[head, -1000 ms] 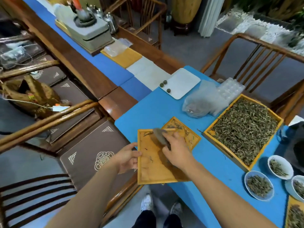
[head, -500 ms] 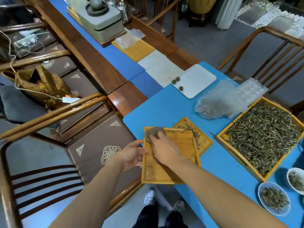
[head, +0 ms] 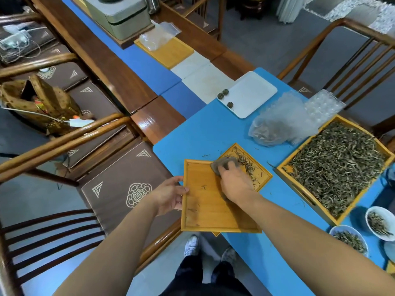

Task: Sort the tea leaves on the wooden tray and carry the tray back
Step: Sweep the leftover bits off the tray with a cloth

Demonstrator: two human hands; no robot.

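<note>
Head view: left hand (head: 171,194) grips the wooden tray (head: 205,208) steady while right hand (head: 234,180) grasps a grey cloth (head: 222,164), sweeping tea leaves (head: 248,165) off.

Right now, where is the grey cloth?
Head view, centre: the grey cloth sits under the right hand at the wooden tray's far right corner.

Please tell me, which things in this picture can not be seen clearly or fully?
- Head view: the grey pad is partly covered by the right hand; its full shape is hidden.
- The smaller wooden tray lies partly under the near wooden tray.
- The white bowls are cut off by the right edge.
- The grey machine is cut off by the top edge.
- The left hand grips the near tray's edge; its fingertips underneath are hidden.
</note>
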